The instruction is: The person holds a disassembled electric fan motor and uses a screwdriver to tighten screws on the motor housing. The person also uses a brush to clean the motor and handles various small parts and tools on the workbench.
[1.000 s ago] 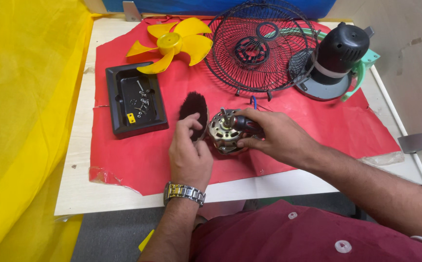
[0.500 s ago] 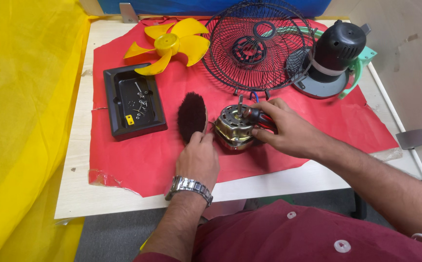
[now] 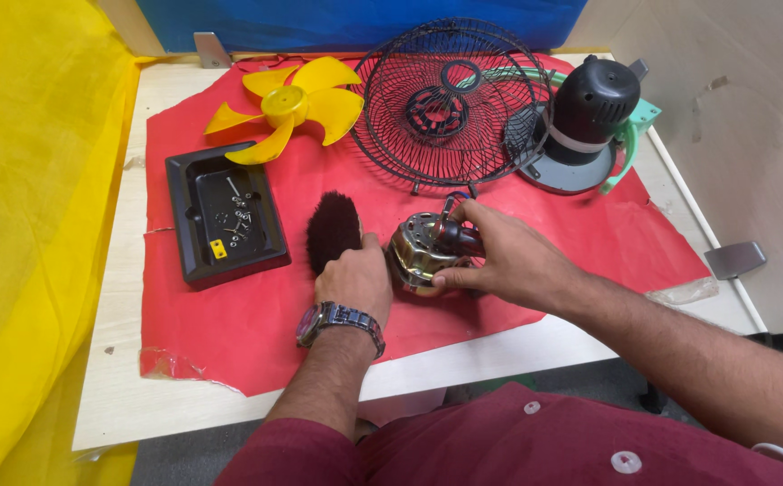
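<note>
A metal fan motor [image 3: 416,250] lies on the red cloth [image 3: 256,319] near the table's front. My right hand [image 3: 499,261] grips its right end, fingers around the dark shaft part. My left hand [image 3: 355,281] holds a dark bristle brush [image 3: 333,229], whose bristles stick up just left of the motor. The brush sits close beside the motor; I cannot tell whether they touch. A metal watch is on my left wrist.
A black tray [image 3: 195,261] with several small screws lies at the left. A yellow fan blade [image 3: 285,106] and a black wire fan guard [image 3: 450,103] lie at the back. A black motor housing on a green stand [image 3: 589,112] is at the back right. Yellow fabric [image 3: 31,225] hangs left.
My left hand with the brush has drawn back slightly toward the left of the motor. My right hand has turned the motor and keeps its grip.
</note>
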